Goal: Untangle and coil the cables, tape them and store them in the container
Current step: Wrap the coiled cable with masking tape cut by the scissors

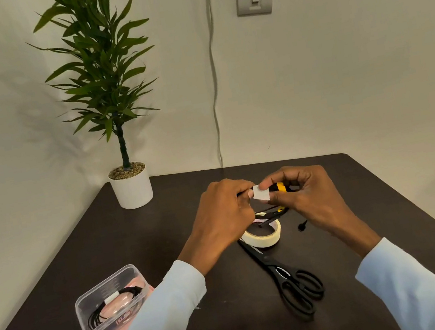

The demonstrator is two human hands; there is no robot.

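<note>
Across the dark tabletop (169,260) the field is set. At ten o'clock stands the potted plant (129,180), well out of play. At eight o'clock the clear container (89,303) sits on its pink lid, with one black coiled cable (102,311) already taped and lying inside. At five o'clock the black scissors (285,275) lie with their blades pointing toward the tape roll (264,239), which rests near the centre just under the hands.

Now the action, raised above the roll: both hands meet on the black-and-yellow cable (280,187). The left hand (219,216) pinches one side of the bundle, fingers curled round it. The right hand (305,193) has its grip closed on the other side, thumb and forefinger also pressing the small white tape piece (261,194) against the coil. A loose connector end (302,226) dangles at the right wrist.

To do this well, it seems the person should hold the loops tight with the left hand while the right hand draws the tape snugly all the way round, so it sticks to itself and not only to the cord. Slack would probably let the coil spring open. That trailing end looks worth tucking in before the bundle goes to the container.
</note>
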